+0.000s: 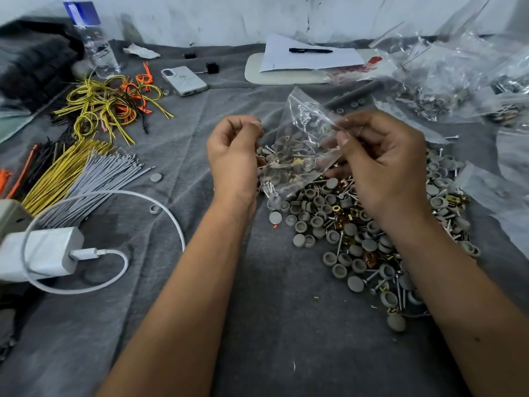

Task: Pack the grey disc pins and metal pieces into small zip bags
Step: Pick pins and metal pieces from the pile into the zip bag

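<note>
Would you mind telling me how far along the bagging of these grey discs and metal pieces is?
Done: filled clear bags lie heaped at the far right. In hand: the right hand pinches a small zip bag already holding discs and metal bits, while the left hand is at its other edge, fingers curled; its grip is unclear. Left: a large loose pile of discs, screws and clips on the grey cloth.

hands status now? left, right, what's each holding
Left hand: fingers curled, pinching the edge of the small clear plastic zip bag.
Right hand: pinching the same bag's other edge.
</note>
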Demonstrator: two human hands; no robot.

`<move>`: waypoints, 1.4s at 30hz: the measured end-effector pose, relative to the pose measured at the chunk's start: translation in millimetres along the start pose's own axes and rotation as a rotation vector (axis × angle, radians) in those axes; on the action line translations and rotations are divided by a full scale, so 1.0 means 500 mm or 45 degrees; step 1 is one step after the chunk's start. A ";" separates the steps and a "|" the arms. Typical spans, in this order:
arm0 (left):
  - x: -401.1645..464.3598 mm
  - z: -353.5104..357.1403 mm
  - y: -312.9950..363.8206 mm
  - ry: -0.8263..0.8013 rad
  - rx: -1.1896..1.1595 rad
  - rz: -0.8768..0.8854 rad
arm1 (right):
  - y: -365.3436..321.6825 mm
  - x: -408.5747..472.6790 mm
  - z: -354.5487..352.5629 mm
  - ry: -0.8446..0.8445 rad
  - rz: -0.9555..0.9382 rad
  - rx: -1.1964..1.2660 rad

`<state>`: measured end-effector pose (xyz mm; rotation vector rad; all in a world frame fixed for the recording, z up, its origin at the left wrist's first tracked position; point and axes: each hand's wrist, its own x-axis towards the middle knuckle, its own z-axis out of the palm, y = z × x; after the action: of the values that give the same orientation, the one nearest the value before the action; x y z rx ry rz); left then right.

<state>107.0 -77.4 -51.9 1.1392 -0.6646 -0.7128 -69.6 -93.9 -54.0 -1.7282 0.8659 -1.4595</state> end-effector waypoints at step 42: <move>-0.013 0.002 -0.019 -0.086 0.885 0.639 | 0.000 -0.019 0.029 -0.363 -0.217 -0.578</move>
<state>100.9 -75.1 -61.4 1.4926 -1.2575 -0.0745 -56.3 -84.5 -60.4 -2.3293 0.9624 -1.1327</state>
